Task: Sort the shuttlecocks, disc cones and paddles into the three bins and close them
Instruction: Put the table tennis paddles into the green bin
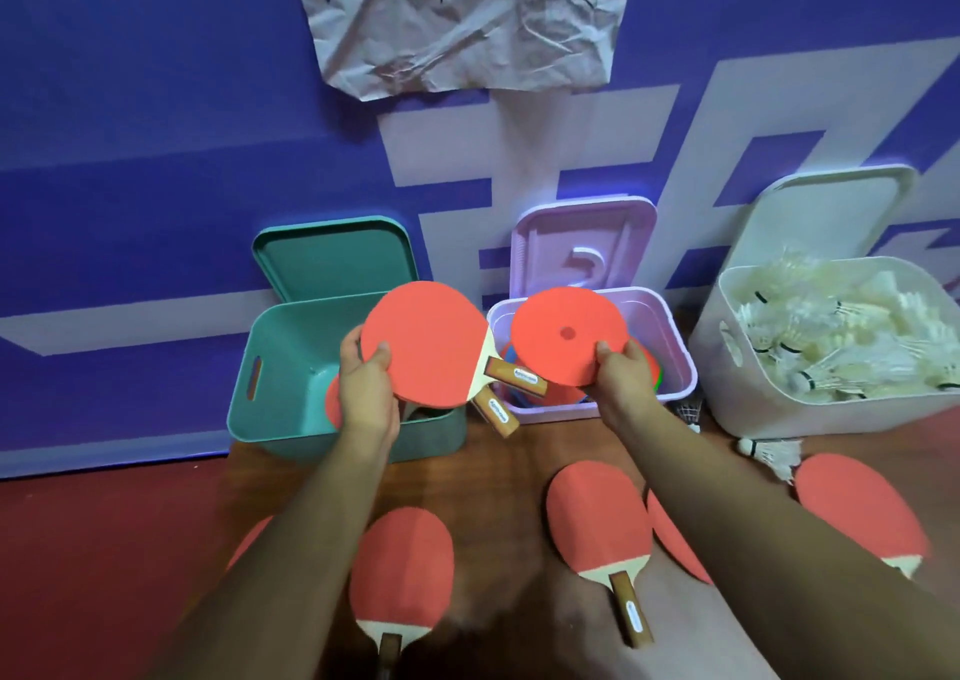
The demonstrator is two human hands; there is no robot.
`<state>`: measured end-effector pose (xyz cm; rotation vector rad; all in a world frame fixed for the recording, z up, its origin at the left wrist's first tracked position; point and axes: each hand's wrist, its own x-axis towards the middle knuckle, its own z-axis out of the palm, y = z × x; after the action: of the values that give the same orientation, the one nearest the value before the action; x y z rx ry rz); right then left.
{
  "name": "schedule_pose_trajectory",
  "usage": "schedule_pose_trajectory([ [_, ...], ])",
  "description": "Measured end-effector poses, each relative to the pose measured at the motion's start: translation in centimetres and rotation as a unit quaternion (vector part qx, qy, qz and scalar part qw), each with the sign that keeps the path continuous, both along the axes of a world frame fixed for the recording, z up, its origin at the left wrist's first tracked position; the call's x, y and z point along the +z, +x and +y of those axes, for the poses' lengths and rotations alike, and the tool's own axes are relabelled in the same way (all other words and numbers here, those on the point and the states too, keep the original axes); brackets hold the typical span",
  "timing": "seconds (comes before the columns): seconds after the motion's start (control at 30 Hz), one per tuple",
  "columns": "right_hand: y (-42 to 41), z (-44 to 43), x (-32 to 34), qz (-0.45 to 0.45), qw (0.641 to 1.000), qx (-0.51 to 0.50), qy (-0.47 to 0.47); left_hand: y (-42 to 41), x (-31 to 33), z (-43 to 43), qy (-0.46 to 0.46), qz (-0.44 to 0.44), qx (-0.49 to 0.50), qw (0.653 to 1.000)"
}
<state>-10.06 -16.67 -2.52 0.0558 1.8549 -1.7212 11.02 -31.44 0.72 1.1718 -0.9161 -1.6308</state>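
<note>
Two paddles [426, 346] were stacked in the left hand [366, 385], gripped by their blades above the green bin [291, 440]. The right hand [621, 372] pinched a red disc cone [566, 333] over the purple bin [545, 411]. Shuttlecocks [831, 336] filled the white bin [753, 409], and other paddles [597, 518] lay on the surface [509, 461].

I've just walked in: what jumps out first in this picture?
Two red shapes held up in the middle: the left hand grips paddles over the green bin, the right hand pinches a disc cone over the purple bin. At the right, a white bin brims with shuttlecocks, and more paddles lie on the table in front.
</note>
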Motion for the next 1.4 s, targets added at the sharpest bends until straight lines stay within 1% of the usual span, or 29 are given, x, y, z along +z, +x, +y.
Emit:
schedule_pose_trajectory([
  [0.07, -0.8, -0.6, -1.0, 0.016, 0.999, -0.009, 0.048, -0.2, -0.5, -1.4, -0.002, -0.002, -0.004, 1.000],
  [0.1, -1.0, -0.7, -1.4, 0.038, 0.994, -0.008, 0.102, -0.1, -0.7, -2.1, 0.002, -0.002, -0.007, 1.000],
  [0.13, -1.0, -0.8, -1.6, 0.082, 0.980, 0.006, 0.180, -0.1, -1.1, -2.8, 0.006, -0.004, -0.010, 1.000],
  [0.17, -0.6, -1.2, -1.5, 0.146, 0.957, 0.020, 0.251, 0.0, -1.4, -3.6, 0.012, -0.006, -0.015, 1.000],
  [0.2, 0.2, -1.6, -1.0, 0.218, 0.934, 0.035, 0.282, 0.2, -1.7, -4.3, 0.018, -0.007, -0.020, 1.000],
  [0.23, 1.4, -2.4, -0.2, 0.286, 0.920, 0.062, 0.262, 0.3, -1.9, -5.0, 0.025, -0.003, -0.026, 0.999],
  [0.27, 2.8, -3.3, 0.8, 0.325, 0.914, 0.103, 0.222, 0.4, -2.1, -5.5, 0.029, 0.003, -0.033, 0.999],
  [0.3, 4.1, -4.2, 1.9, 0.342, 0.907, 0.155, 0.190, 0.5, -2.1, -5.9, 0.033, 0.009, -0.041, 0.999],
  [0.37, 6.7, -6.4, 3.2, 0.354, 0.875, 0.279, 0.177, 1.0, -2.4, -6.8, 0.049, 0.023, -0.046, 0.997],
  [0.4, 8.0, -7.5, 3.8, 0.362, 0.850, 0.335, 0.187, 1.4, -2.6, -7.4, 0.061, 0.031, -0.039, 0.997],
  [0.43, 8.9, -8.5, 4.0, 0.380, 0.818, 0.380, 0.207, 1.8, -2.8, -7.9, 0.074, 0.039, -0.028, 0.996],
  [0.5, 10.2, -10.3, 3.8, 0.444, 0.739, 0.438, 0.256, 2.7, -3.1, -8.9, 0.104, 0.053, 0.000, 0.993],
  [0.53, 10.6, -10.9, 3.3, 0.475, 0.704, 0.450, 0.275, 3.2, -3.3, -9.3, 0.117, 0.057, 0.011, 0.991],
  [0.6, 11.6, -12.5, 2.0, 0.521, 0.649, 0.462, 0.307, 4.6, -3.8, -10.5, 0.136, 0.072, 0.030, 0.988],
  [0.67, 12.7, -13.9, 1.2, 0.571, 0.608, 0.453, 0.315, 6.0, -4.3, -11.5, 0.160, 0.086, 0.037, 0.983],
  [0.7, 13.1, -14.5, 0.9, 0.582, 0.601, 0.450, 0.312, 6.8, -4.6, -12.0, 0.172, 0.094, 0.034, 0.980],
  [0.73, 13.5, -15.1, 0.6, 0.582, 0.603, 0.451, 0.308, 7.4, -5.0, -12.5, 0.178, 0.100, 0.026, 0.979],
  [0.8, 13.8, -15.8, 0.1, 0.566, 0.622, 0.449, 0.302, 8.5, -5.2, -13.4, 0.177, 0.086, -0.007, 0.980],
  [0.83, 13.8, -16.1, -0.3, 0.560, 0.630, 0.446, 0.300, 8.9, -5.3, -14.1, 0.166, 0.058, -0.027, 0.984],
  [0.87, 13.9, -16.3, -0.6, 0.563, 0.629, 0.444, 0.300, 9.3, -5.5, -14.8, 0.150, 0.021, -0.047, 0.987],
  [0.93, 14.0, -16.5, -1.3, 0.588, 0.612, 0.441, 0.292, 10.1, -5.8, -16.1, 0.123, -0.043, -0.082, 0.988],
  [1.0, 14.1, -16.3, -1.7, 0.607, 0.601, 0.442, 0.275, 10.9, -6.0, -17.2, 0.101, -0.081, -0.123, 0.984],
  [1.1, 13.1, -15.7, -2.4, 0.602, 0.612, 0.443, 0.258, 11.7, -5.9, -18.4, 0.036, -0.155, -0.229, 0.960],
  [1.13, 12.7, -15.4, -2.5, 0.602, 0.612, 0.446, 0.254, 11.7, -5.8, -18.5, 0.032, -0.163, -0.267, 0.949],
  [1.17, 12.3, -15.2, -2.7, 0.604, 0.605, 0.457, 0.246, 11.7, -5.7, -18.6, 0.036, -0.176, -0.298, 0.937],
  [1.23, 12.0, -15.1, -2.8, 0.616, 0.584, 0.481, 0.218, 11.9, -5.9, -18.7, 0.035, -0.231, -0.324, 0.917],
  [1.3, 12.1, -15.2, -2.7, 0.615, 0.574, 0.502, 0.199, 12.4, -6.4, -18.8, 0.033, -0.271, -0.325, 0.905],
  [1.33, 12.0, -15.5, -2.9, 0.605, 0.575, 0.511, 0.205, 12.6, -6.9, -18.9, 0.035, -0.284, -0.326, 0.901],
  [1.4, 11.8, -16.5, -3.6, 0.571, 0.581, 0.525, 0.248, 12.6, -8.3, -19.4, 0.050, -0.304, -0.340, 0.888],
])
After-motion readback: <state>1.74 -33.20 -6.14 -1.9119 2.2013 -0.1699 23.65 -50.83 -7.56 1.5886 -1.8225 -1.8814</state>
